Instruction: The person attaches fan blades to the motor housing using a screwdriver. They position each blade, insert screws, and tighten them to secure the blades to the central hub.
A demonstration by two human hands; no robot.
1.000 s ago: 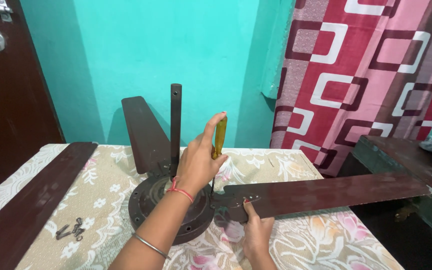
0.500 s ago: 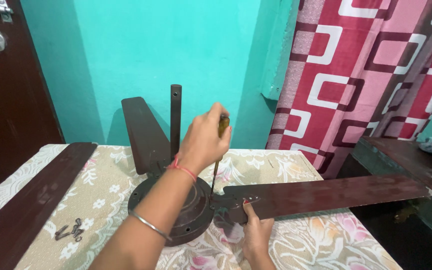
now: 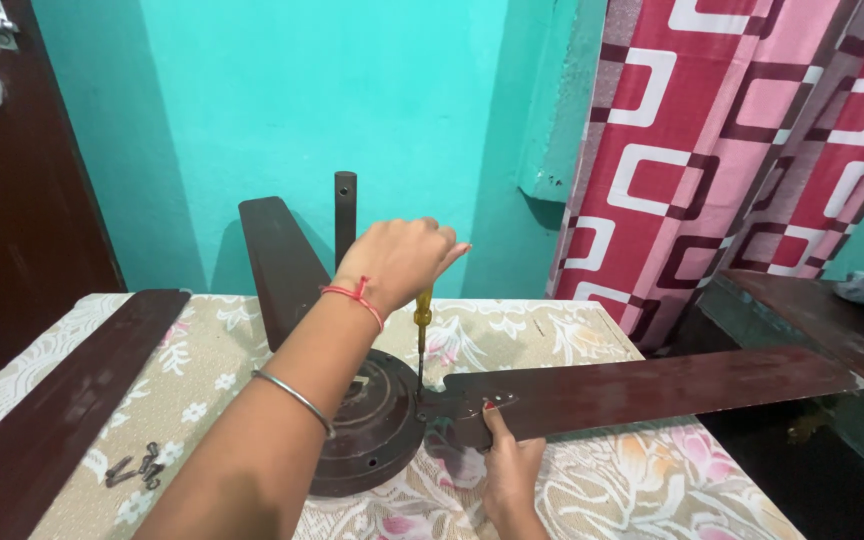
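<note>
A dark brown ceiling fan lies on a cloth-covered table (image 3: 212, 350), its round motor hub (image 3: 372, 420) facing up and its down rod (image 3: 345, 215) standing upright. My left hand (image 3: 397, 260), with a red thread and a metal bangle on that arm, grips the top of a yellow-handled screwdriver (image 3: 422, 312). The screwdriver stands vertical, with its tip where a long blade (image 3: 652, 390) meets the hub. My right hand (image 3: 510, 470) presses on that blade's inner end. Another blade (image 3: 277, 265) points toward the back wall.
A loose blade (image 3: 62, 400) lies along the table's left side, with several small dark screws (image 3: 135, 468) beside it. A dark door (image 3: 12, 200) stands at left, a red and pink patterned curtain (image 3: 742, 150) at right. Dark furniture (image 3: 812, 310) sits right of the table.
My left hand has shifted from gripping the tilted screwdriver's side to capping its top, and the tool now stands upright on the blade joint. My right hand has stayed on the blade.
</note>
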